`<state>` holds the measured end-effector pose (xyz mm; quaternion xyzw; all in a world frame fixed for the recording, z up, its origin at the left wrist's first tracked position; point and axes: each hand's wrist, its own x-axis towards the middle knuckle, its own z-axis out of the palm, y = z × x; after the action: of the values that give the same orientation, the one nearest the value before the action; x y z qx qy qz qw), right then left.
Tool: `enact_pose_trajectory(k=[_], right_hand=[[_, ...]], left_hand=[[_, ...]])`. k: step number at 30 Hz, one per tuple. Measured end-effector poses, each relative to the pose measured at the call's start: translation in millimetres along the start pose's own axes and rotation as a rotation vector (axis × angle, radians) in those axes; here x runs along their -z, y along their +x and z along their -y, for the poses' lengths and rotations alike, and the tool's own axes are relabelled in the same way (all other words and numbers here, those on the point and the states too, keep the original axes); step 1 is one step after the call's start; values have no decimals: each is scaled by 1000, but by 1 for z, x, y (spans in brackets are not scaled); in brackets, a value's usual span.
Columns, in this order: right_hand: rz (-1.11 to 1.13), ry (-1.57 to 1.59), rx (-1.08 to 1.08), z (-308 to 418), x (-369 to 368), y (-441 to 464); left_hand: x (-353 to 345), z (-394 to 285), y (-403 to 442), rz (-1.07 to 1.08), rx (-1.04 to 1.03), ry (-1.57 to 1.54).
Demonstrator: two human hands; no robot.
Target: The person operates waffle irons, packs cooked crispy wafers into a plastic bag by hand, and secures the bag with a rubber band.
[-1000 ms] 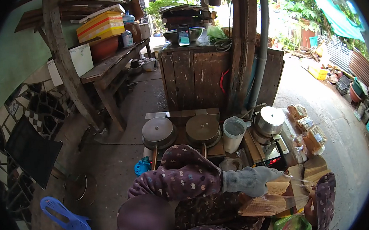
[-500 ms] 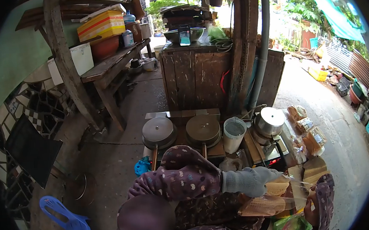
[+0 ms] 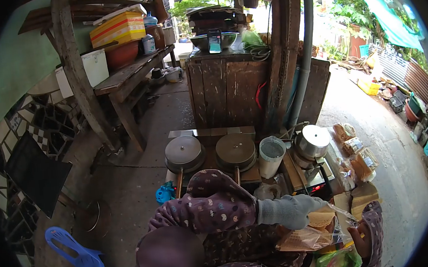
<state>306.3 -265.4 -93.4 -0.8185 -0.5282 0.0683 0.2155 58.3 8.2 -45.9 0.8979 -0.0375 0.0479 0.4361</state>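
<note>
My left hand (image 3: 295, 212), in a grey knitted glove, reaches across to the right. Its fingers are closed on the gathered top of a clear plastic bag (image 3: 306, 239). Thin, round, golden-brown wafers show through the plastic. At the lower right, my bare right hand (image 3: 361, 237) has its fingers bent close together at the same bag's stretched plastic. A bunched strip of film runs between the two hands. Beneath the right hand lies a green plastic bag (image 3: 338, 262). Exactly where the right fingertips pinch is small and hard to see.
Two lidded round pans (image 3: 183, 152) with long handles sit ahead, beside a white bucket (image 3: 271, 157) and a lidded metal pot (image 3: 315, 141). Several bagged wafer stacks (image 3: 364, 164) line the right. A blue plastic chair (image 3: 84, 261) stands at lower left, and a wooden cabinet (image 3: 228, 90) beyond.
My right hand has moved slightly up and left, turning more into view. The film between the hands is now bunched into a narrower strip. My left hand has hardly moved.
</note>
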Motion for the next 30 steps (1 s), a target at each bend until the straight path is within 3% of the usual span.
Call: enact_pose_trajectory(k=[2,5,8,14,17,20,30], right_hand=[[-78,-18,32,3,-4,6],[-316,-53,80,80,9,17],[-441,-9,45,84,3,23],[-85,453,-316,57,-1,35],[-138,540,-359,82,9,34],[-315,328,-106,48,-8,35],[-330,319,-121,40,-4,31]], left_hand=[[1,-4,-1,17,28,-10],[-1,-3,-1,16,44,-30],[-1,-6,-2,14,54,-29],[6,-21,-7,48,-7,-58],[6,-21,-8,41,6,-42],[-1,-11,-4,42,20,-26],[4,-13,-3,67,9,-21]])
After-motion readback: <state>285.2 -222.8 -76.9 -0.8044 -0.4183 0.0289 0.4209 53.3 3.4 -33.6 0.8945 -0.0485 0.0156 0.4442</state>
